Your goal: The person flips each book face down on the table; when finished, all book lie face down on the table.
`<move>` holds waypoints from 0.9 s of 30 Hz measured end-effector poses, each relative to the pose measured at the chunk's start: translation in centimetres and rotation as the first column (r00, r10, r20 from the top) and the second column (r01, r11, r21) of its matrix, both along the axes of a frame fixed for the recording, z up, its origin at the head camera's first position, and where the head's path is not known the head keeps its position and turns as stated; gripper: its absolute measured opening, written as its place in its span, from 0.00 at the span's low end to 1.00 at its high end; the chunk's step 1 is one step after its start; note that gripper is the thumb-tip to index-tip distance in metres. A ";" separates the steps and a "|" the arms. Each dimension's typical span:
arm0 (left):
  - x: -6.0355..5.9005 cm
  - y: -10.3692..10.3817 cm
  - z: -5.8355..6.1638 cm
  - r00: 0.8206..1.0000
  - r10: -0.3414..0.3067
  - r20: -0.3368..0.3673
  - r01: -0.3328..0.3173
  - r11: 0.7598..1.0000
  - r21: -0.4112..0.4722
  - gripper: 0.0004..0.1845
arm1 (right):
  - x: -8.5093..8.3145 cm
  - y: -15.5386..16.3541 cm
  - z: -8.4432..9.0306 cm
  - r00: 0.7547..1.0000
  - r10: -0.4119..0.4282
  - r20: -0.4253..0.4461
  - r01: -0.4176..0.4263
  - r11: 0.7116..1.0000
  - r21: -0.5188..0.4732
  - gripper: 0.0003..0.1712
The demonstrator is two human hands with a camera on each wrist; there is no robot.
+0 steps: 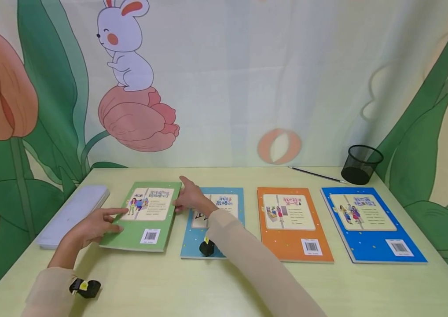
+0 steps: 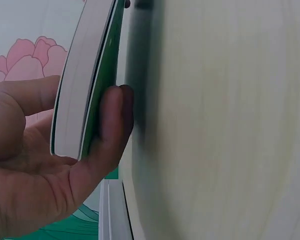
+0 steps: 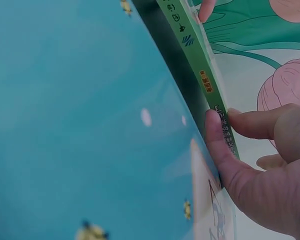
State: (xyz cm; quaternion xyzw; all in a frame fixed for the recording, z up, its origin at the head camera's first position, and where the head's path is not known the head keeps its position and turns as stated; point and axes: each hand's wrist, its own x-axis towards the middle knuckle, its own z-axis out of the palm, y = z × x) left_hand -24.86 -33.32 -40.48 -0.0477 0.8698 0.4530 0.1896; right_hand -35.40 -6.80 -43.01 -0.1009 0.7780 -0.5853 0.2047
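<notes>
Both of my hands hold a green book [image 1: 142,222] by opposite sides, back cover with barcode facing up. At its left side my left hand [image 1: 95,224] grips it; in the left wrist view the pages' edge [image 2: 79,95] sits between thumb and fingers, raised off the table, with a shadow beneath. My right hand [image 1: 192,197] pinches the far right part, with thumb and a finger at the green spine [image 3: 205,80] in the right wrist view. Just right of it lies a light blue book [image 1: 192,240], partly covered by my right forearm.
An orange book [image 1: 293,246] and a dark blue book [image 1: 370,244] lie farther right in the row. A pale flat case [image 1: 71,215] is left of the green book. At the back right stand a black mesh cup [image 1: 360,165] and a pencil [image 1: 317,174], before a printed curtain [image 1: 224,88].
</notes>
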 end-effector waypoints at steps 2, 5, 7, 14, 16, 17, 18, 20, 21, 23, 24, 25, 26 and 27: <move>0.0 -0.1 -0.1 1.000 -0.004 0.012 0.004 1.000 0.005 0.38 | 0.2 -0.1 0.1 1.000 -0.009 -0.008 0.009 1.000 0.026 0.57; 0.1 -0.1 -0.1 1.000 -0.012 0.014 0.012 1.000 -0.008 0.38 | 0.2 -0.4 0.0 1.000 -0.024 -0.010 0.024 0.999 0.046 0.56; 0.1 0.0 0.1 1.000 -0.014 0.011 0.015 0.999 -0.032 0.37 | 0.3 -0.6 0.0 0.999 -0.031 -0.015 0.032 0.998 0.062 0.56; -0.2 0.0 0.2 0.999 -0.048 0.007 0.049 0.985 -0.164 0.37 | 0.4 -0.7 -0.1 0.999 0.004 -0.042 0.000 0.996 0.084 0.51; -0.2 0.0 0.3 0.998 -0.057 0.008 0.058 0.979 -0.198 0.37 | 0.4 -0.6 -0.1 0.999 0.008 -0.041 -0.004 0.996 0.089 0.50; -0.3 0.0 0.3 0.998 -0.057 0.006 0.057 0.976 -0.210 0.37 | 0.4 -0.6 0.0 0.999 0.010 -0.035 -0.007 0.996 0.093 0.50; -0.3 0.0 0.3 0.998 -0.062 0.002 0.061 0.972 -0.226 0.37 | 0.4 -0.6 0.1 1.000 0.011 -0.025 -0.009 0.996 0.094 0.50; -0.4 0.1 0.3 0.997 -0.072 -0.009 0.067 0.965 -0.253 0.38 | 0.5 -0.5 0.3 1.000 0.011 -0.003 -0.010 0.996 0.092 0.52; -0.4 0.1 0.3 0.997 -0.075 -0.013 0.069 0.962 -0.265 0.38 | 0.5 -0.5 0.4 1.000 0.012 0.007 -0.013 0.996 0.091 0.52; -0.5 0.2 0.3 0.996 -0.082 -0.022 0.073 0.957 -0.281 0.38 | 0.4 -0.4 0.6 1.000 0.015 0.027 -0.017 0.996 0.093 0.52; -0.4 0.2 0.3 0.996 -0.086 -0.025 0.075 0.955 -0.288 0.38 | 0.4 -0.4 0.7 0.999 0.018 0.034 -0.021 0.996 0.089 0.52; -0.4 0.3 0.3 0.996 -0.088 -0.027 0.076 0.953 -0.292 0.38 | 0.4 -0.4 0.7 0.999 0.021 0.035 -0.024 0.996 0.089 0.51; -0.4 0.3 0.4 0.996 -0.089 -0.027 0.077 0.953 -0.294 0.38 | 0.4 -0.4 0.8 0.999 0.021 0.031 -0.024 0.995 0.093 0.51; -0.4 0.3 0.4 0.996 -0.090 -0.027 0.078 0.952 -0.295 0.38 | 0.4 -0.4 0.8 0.999 0.018 0.030 -0.021 0.995 0.095 0.50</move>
